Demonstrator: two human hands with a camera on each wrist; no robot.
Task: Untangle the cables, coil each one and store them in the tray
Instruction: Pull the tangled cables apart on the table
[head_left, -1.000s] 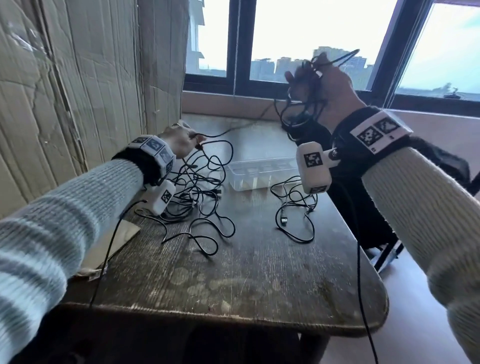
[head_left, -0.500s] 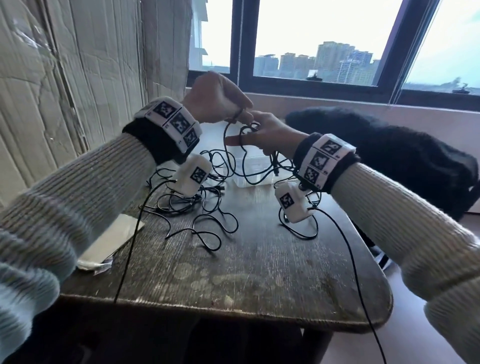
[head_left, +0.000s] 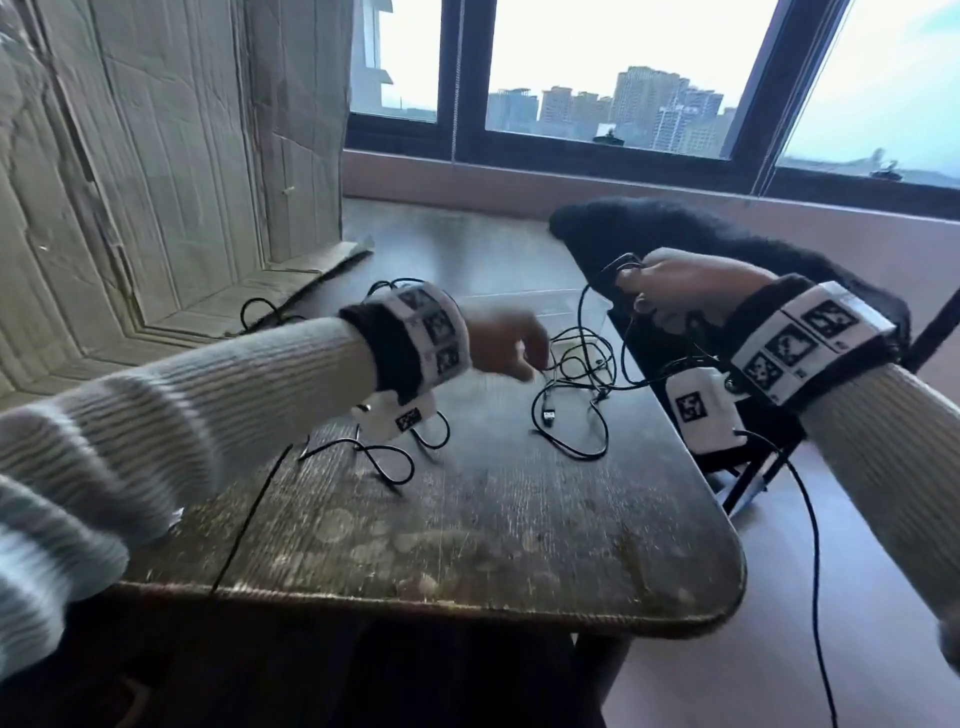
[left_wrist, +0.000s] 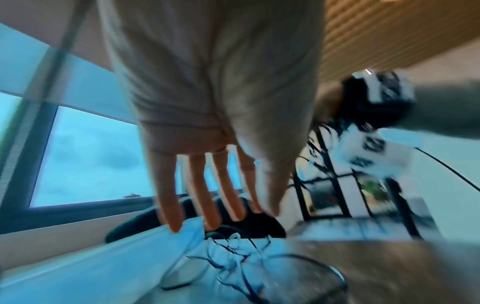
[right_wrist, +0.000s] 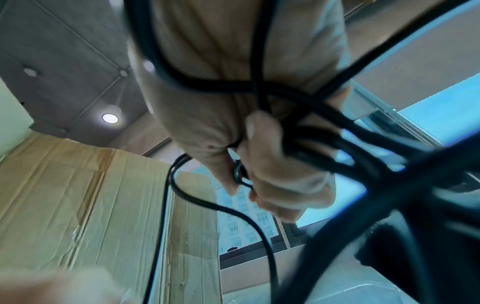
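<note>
Cables (head_left: 571, 400) sprawl loose near the table's (head_left: 467, 545) right edge, just in front of the clear tray (head_left: 561, 306). Right hand (head_left: 680, 291) grips a black bundle off that edge; left hand (head_left: 501, 343) hovers over the tangle, fingers spread. Front half's bare wood.

The table (head_left: 467, 535) is dark wood, worn and scratched, with pale blotches near its front edge. The cables (head_left: 571, 395) have smooth, matt black sheathing. The tray (head_left: 582, 306) is clear plastic. Creased cardboard (head_left: 171, 171) stands along the left edge; fuzzy black cloth (head_left: 675, 228) lies off the right edge.
</note>
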